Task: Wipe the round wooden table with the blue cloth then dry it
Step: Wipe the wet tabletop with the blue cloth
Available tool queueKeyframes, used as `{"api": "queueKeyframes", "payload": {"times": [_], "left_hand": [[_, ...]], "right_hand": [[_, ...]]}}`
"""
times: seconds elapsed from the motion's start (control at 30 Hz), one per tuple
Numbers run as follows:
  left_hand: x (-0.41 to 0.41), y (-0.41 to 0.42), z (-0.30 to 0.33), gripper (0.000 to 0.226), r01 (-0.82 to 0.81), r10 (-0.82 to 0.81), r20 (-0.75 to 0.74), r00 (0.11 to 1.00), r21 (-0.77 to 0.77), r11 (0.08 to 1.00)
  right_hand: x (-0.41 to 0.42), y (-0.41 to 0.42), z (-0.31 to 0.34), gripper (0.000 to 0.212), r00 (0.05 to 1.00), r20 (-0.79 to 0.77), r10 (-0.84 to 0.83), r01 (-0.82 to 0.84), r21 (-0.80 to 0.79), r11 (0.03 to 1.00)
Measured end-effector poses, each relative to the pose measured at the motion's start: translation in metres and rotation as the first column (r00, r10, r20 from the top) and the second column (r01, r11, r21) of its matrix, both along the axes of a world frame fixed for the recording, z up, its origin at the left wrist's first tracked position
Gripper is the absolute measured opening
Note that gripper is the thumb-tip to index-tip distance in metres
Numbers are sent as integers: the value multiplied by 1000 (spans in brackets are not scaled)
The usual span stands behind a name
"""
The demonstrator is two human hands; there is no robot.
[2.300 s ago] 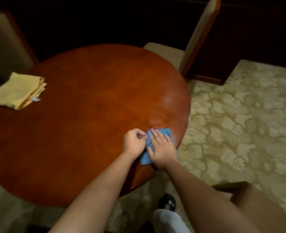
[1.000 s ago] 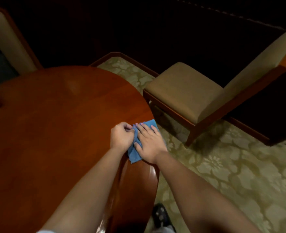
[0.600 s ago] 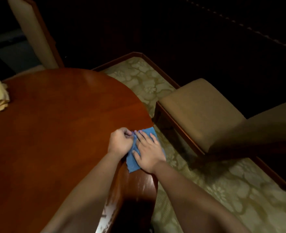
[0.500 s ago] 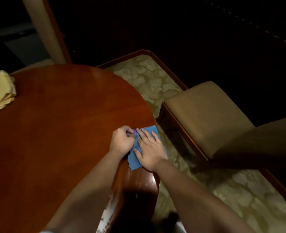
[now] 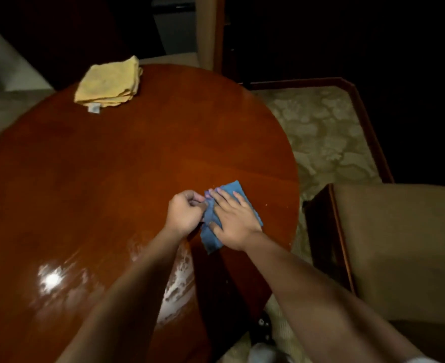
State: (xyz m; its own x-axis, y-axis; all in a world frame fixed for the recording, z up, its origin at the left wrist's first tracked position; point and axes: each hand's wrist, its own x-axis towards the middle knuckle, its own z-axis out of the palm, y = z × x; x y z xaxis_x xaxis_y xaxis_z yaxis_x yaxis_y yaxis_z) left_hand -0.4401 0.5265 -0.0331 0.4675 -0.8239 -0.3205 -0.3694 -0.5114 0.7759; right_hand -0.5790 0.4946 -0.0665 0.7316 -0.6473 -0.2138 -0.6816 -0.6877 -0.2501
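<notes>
Both hands work the blue cloth [image 5: 231, 218] near the round wooden table's [image 5: 111, 179] right edge: right hand [image 5: 234, 220] flat, fingers spread, pressing; left hand [image 5: 186, 214] fisted, pinching its left edge. Overlapping strokes would probably clear the wet streaks [image 5: 176, 286] nearer the body. A folded yellow cloth [image 5: 108, 82] waits at the far rim.

The round wooden table [image 5: 111, 179] is a glossy reddish brown with pale whitish streaks near its close edge. The blue cloth [image 5: 233, 191] is plain mid-blue; the folded cloth [image 5: 108, 82] is yellow. The carpet [image 5: 318, 132] shows a beige-and-olive floral pattern. The chair seat [image 5: 399, 244] is tan.
</notes>
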Motion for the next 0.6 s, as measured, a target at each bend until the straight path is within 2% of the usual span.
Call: {"api": "queueKeyframes", "payload": {"times": [0.3,0.47,0.53,0.6], "left_hand": [[19,102,6,27,-86,85,80,993,13,996],[45,197,7,11,-183,176,125,977,47,982],[49,224,7,13,-230,225,105,969,40,972],[46,237,7,19,-278,278,18,960,6,961]], "right_hand": [[35,89,1,65,987,-3,162,-162,-5,987],[66,175,-2,67,965,-52,257,-258,-16,966],[71,193,-1,66,957,-41,288,-289,-25,957],[68,198,-1,65,950,-34,310,-311,-40,949]]}}
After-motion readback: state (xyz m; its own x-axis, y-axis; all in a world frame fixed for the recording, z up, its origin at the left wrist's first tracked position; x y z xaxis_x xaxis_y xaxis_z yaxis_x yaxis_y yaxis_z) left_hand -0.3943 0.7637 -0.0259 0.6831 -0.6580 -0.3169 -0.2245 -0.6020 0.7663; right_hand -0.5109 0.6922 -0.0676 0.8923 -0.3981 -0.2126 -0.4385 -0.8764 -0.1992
